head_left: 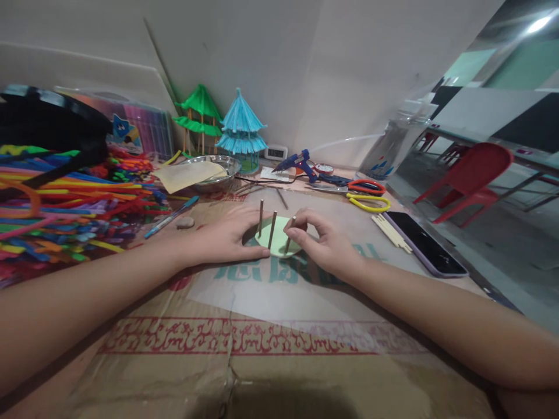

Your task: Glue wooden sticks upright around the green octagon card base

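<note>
A pale green round disc (278,233) lies on the covered table in front of me. Two thin brown sticks stand upright on it, a left stick (261,218) and a middle stick (271,230). Flat around the disc's left side rests my left hand (231,235), thumb stretched along the near edge and fingers apart toward the far edge. Thumb and fingertips of my right hand (321,238) pinch a third brown stick (287,244), upright over the disc's right part. Whether that stick is fixed to the disc, I cannot tell.
Behind stand green (201,116) and blue (241,125) model pavilions, a metal bowl (233,169) and a blue glue gun (297,163). Scissors (369,201), pale sticks (392,233) and a phone (425,241) lie right. Colourful pipe cleaners (65,203) and a pen (171,216) lie left.
</note>
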Motion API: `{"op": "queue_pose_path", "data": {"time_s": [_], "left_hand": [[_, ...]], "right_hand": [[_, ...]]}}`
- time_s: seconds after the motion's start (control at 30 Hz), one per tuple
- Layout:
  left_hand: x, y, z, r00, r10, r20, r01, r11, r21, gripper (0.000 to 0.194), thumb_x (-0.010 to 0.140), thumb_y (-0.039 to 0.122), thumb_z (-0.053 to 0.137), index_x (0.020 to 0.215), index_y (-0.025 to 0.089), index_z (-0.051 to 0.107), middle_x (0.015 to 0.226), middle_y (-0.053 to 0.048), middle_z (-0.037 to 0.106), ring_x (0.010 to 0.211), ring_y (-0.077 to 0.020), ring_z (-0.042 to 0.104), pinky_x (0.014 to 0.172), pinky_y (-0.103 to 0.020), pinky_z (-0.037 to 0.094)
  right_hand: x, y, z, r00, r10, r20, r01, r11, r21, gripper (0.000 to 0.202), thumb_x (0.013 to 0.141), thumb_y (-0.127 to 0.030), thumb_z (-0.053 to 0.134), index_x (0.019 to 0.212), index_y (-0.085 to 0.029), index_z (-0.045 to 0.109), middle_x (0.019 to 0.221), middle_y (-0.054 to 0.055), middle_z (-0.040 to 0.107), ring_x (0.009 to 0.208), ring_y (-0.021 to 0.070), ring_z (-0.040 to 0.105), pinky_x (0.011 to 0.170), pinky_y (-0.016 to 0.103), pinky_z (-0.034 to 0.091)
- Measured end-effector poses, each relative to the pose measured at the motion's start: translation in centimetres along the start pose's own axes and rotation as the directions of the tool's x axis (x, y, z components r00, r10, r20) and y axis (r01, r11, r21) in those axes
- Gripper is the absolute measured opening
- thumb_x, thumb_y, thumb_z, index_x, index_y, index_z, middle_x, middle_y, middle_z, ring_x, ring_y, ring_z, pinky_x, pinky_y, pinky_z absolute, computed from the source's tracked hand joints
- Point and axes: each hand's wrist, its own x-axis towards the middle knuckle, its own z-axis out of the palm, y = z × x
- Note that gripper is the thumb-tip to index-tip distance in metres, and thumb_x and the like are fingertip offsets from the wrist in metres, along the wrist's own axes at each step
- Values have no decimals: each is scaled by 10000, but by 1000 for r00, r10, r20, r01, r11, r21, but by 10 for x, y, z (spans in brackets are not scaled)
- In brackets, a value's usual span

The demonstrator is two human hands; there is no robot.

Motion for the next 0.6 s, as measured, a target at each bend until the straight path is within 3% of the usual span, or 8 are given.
{"op": "queue_pose_path", "data": {"time_s": [0.47,0.6], "left_hand": [[-1,0,0,998,39,-39,-40,999,-20,562,904,504,669,1371,231,521,1286,-89,611,1205,-282,556,1057,-424,420],[1,1,-1,999,39,-19,-40,999,-24,528,914,501,653,1361,244,541,1286,-84,619,1197,-283,560,1045,-420,426]], "right_hand": [[-1,3,1,1000,-17,10,18,999,-32,162,931,-250,575,782,-216,523,771,11,633,727,152,572,687,286,453],[-1,2,1,1000,-3,22,3,1000,-18,88,923,-260,583,856,-211,554,785,11,635,731,151,580,685,286,460]]}}
